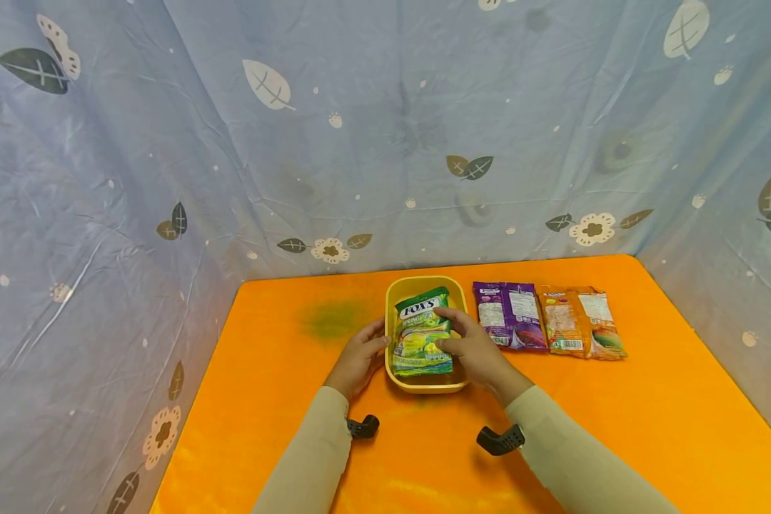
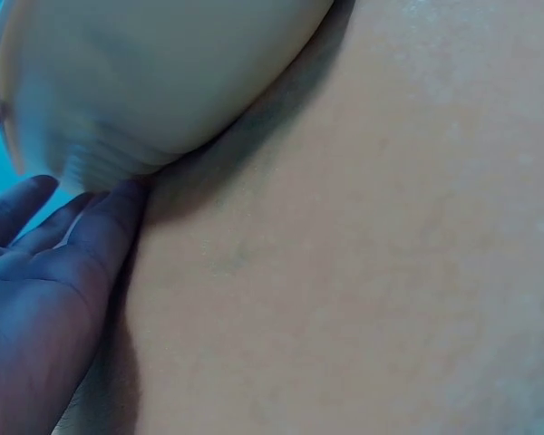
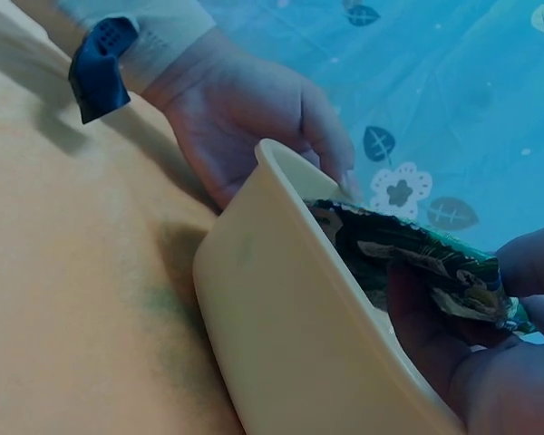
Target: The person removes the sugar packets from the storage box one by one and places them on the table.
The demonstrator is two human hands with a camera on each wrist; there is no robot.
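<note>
A green bag of Fox's Spring Tea candy (image 1: 422, 335) lies tilted within a yellow plastic tub (image 1: 426, 388), its printed front facing up. My right hand (image 1: 478, 351) grips the bag by its right side, thumb and fingers on opposite faces in the right wrist view. At the tub's left wall, my left hand (image 1: 361, 357) holds on with the thumb at the rim and the fingers along the outside. From the left wrist, those fingers (image 2: 109, 222) touch the tub's lower wall (image 2: 163, 82). The bag's lower end is partly hidden by the tub in the right wrist view.
Right of the tub, a purple candy bag (image 1: 510, 316) and an orange candy bag (image 1: 581, 321) lie side by side, back labels up. An orange cloth (image 1: 270, 400) covers the table. Patterned blue curtains (image 1: 385, 128) hang behind it and at both sides.
</note>
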